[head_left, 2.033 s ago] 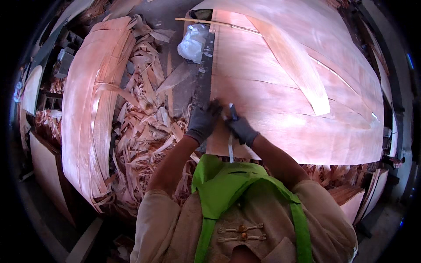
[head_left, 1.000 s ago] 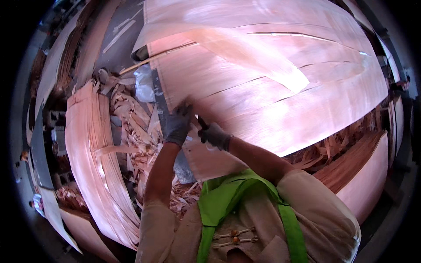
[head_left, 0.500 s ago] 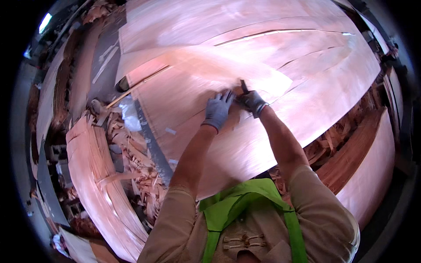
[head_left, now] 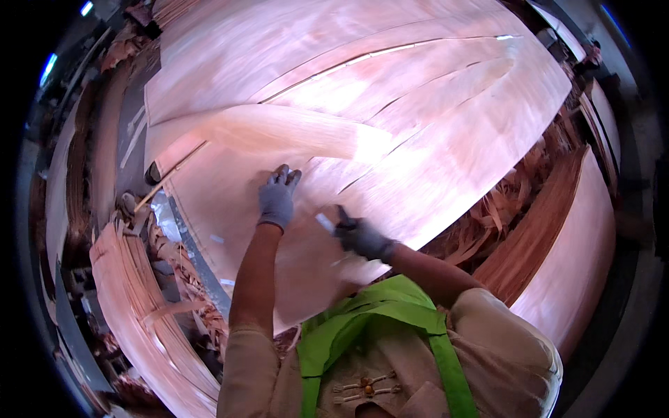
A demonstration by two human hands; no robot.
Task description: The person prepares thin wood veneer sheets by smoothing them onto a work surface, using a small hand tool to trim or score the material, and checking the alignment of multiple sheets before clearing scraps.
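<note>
A broad sheet of pale wood veneer [head_left: 230,188] lies across the stack before me. My left hand [head_left: 279,200], in a grey glove, rests its fingers on that sheet, slightly apart. Nearer my body and to the right, my right hand [head_left: 365,238] in a darker-looking glove is closed on a small dark tool [head_left: 341,214]; its kind is not clear. A short white strip [head_left: 325,223] shows beside the tool; I cannot tell whether the hand touches it. Beyond my hands, a loose curled flap of veneer [head_left: 279,132] lies over the sheet, above long splits.
A thin wooden stick [head_left: 171,175] lies at the sheet's left edge. Stacked veneer [head_left: 150,299] stands at left, another stack [head_left: 550,230] at right. Torn scraps [head_left: 498,198] fill the gap beside the right stack. Small pale tape pieces [head_left: 217,239] stick to the sheet.
My right hand has pulled back toward my body, away from the left hand, and a white strip now shows beside it. The view has shifted, so the sheet appears farther left.
</note>
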